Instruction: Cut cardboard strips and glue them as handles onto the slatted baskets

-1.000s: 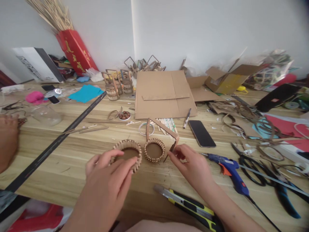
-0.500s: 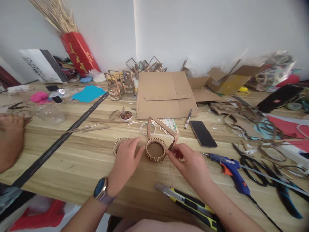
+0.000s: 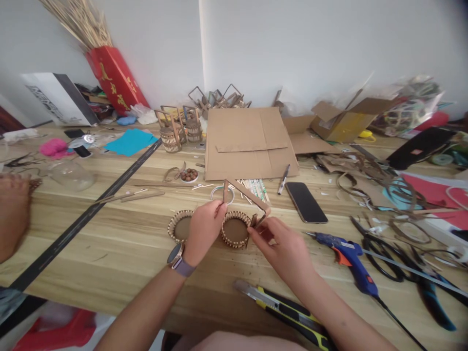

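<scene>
From my remote seat, the head view looks down on a wooden bench [image 3: 109,243] crowded with craft scraps. My left hand [image 3: 204,226] is closed in a pinch on the left leg of a bent handle strip [image 3: 246,194], right where it meets the rim of a small round cardboard basket [image 3: 236,230]. My right hand [image 3: 283,248] grips the strip's other end between thumb and forefinger, just beside the basket's right wall; I cannot tell whether that end touches the wall. The basket sits on the bench between both hands, its opening facing up and the strip arching over it in a peak. A second, handleless ring basket [image 3: 180,226] lies just left of the left hand, partly hidden by it. A watch [image 3: 177,258] shows on the left wrist. A yellow utility knife [image 3: 281,307] lies near the bench's front edge, a blue glue gun [image 3: 347,261] to the right of the right hand, and a dark phone [image 3: 305,201] beyond it. A flat cardboard sheet [image 3: 248,141] lies farther back. Another person's hand [image 3: 12,214] rests at the far left edge.
</scene>
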Available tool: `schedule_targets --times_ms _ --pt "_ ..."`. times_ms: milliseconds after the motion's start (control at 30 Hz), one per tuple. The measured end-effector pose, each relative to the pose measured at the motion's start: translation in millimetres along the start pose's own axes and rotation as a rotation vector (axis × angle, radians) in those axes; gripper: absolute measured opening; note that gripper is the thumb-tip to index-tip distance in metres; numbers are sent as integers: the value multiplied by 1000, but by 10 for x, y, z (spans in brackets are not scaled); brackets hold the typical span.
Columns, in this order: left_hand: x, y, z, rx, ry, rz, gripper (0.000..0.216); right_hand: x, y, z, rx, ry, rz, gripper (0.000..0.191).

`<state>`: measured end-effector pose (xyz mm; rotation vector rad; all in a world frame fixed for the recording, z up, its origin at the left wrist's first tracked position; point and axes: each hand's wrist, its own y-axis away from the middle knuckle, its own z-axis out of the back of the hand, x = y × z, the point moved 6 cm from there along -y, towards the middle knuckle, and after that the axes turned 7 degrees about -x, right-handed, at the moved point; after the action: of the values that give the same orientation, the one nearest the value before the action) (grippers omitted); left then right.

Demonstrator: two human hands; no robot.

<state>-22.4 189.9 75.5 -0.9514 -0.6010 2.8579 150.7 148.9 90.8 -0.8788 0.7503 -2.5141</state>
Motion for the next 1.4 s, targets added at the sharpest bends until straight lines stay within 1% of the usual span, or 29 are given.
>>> schedule_targets --times_ms 67,100,167,200,267,333,467,533,633,733,933,1067,1167,1300,1400 --pt "-19 36 52 -58 -10 -6 21 -2 3 3 2 12 3 29" --pt "-50 64 94 -108 -3 -25 21 -2 4 8 3 13 2 29" --pt "-162 141 165 -178 74 -113 25 -3 7 17 8 4 -5 28" --pt "-233 184 183 -182 141 -169 24 -2 8 22 12 -1 -6 27" --pt "-371 260 185 -142 274 -263 21 4 14 29 19 -3 -2 25" --pt "-478 301 157 -71 359 -310 20 9 20 35 20 0 4 25" --pt "-590 285 112 39 503 -343 18 10 30 46 17 9 7 25" --pt "-593 257 108 53 538 -331 15 2 33 51 26 9 3 25" --pt "-596 249 112 46 527 -351 13 -3 36 63 45 10 17 24" --pt "-618 284 126 7 480 -405 14 -2 43 74 60 28 38 26" --pt "-708 356 169 -74 267 -506 16 3 68 99 56 20 25 25" --pt "-772 381 213 -111 196 -549 20 4 73 120 65 28 9 27" --pt "-783 386 215 -111 163 -553 24 -1 69 136 85 10 -16 26" --pt "-740 386 165 -71 131 -521 23 -5 67 139 110 -11 -56 23" --pt "-714 403 145 -71 138 -506 24 12 68 129 109 -30 -50 19"
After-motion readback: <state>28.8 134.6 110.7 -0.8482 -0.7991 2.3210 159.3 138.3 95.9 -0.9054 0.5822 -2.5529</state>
